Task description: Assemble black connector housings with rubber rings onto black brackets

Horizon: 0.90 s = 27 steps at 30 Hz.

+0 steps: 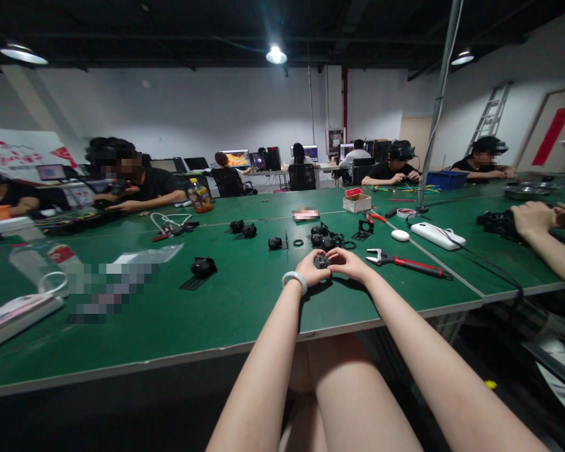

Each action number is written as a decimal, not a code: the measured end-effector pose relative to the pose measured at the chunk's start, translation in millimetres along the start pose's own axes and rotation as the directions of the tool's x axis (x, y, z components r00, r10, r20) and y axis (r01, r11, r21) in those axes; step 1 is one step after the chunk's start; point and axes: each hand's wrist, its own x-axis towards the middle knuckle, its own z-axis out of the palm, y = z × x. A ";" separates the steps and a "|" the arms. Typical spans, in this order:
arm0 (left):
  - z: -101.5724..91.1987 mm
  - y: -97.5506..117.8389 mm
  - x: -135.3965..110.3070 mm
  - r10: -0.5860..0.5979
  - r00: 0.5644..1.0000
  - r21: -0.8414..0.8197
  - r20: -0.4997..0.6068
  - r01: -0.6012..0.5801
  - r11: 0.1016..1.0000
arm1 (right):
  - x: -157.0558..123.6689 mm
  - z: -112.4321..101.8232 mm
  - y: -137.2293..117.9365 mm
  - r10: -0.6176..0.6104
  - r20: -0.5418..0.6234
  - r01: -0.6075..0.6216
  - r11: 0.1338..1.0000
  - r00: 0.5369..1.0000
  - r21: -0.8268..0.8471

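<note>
Both my hands meet over the green table (245, 301), closed around one small black part (321, 261). My left hand (311, 269), with a pale bangle (295, 280) on its wrist, grips the part from the left. My right hand (351, 263) pinches it from the right. Just beyond my fingers lies a cluster of black parts (324, 238) with rings. A red-handled adjustable wrench (402, 263) lies to the right of my right hand.
More black parts (203, 267) are scattered on the table, with a white power strip (437, 235), a small cardboard box (356, 202) and a plastic bottle (40, 263). A co-worker's hands (539, 220) work at the right. Other people sit across the table.
</note>
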 end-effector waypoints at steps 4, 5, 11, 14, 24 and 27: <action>0.8 -0.3 -0.7 -0.008 1.000 -0.005 -0.001 0.008 1.000 | 0.4 0.6 1.2 -0.005 -0.003 0.005 1.000 1.000 0.003; 1.3 -0.7 -0.9 -0.010 1.000 -0.005 -0.003 0.010 1.000 | 0.5 0.8 1.4 -0.005 -0.004 0.005 1.000 1.000 0.004; 4.5 -3.6 -0.7 -0.027 1.000 -0.006 -0.014 0.027 1.000 | -0.3 1.4 1.2 0.005 -0.004 -0.005 1.000 1.000 0.003; 3.7 -2.8 -0.9 -0.030 0.999 -0.009 -0.016 0.030 1.000 | -0.5 1.4 1.0 0.011 -0.004 -0.011 1.000 1.000 -0.001; 4.5 0.1 -1.5 -0.049 0.999 -0.018 -0.008 0.049 0.999 | -0.1 1.5 2.1 0.020 -0.009 -0.020 0.999 1.000 -0.045; 3.2 1.6 -2.3 -0.045 0.999 -0.022 -0.004 0.045 0.999 | -0.2 1.1 2.6 0.027 -0.020 -0.029 0.996 0.999 -0.079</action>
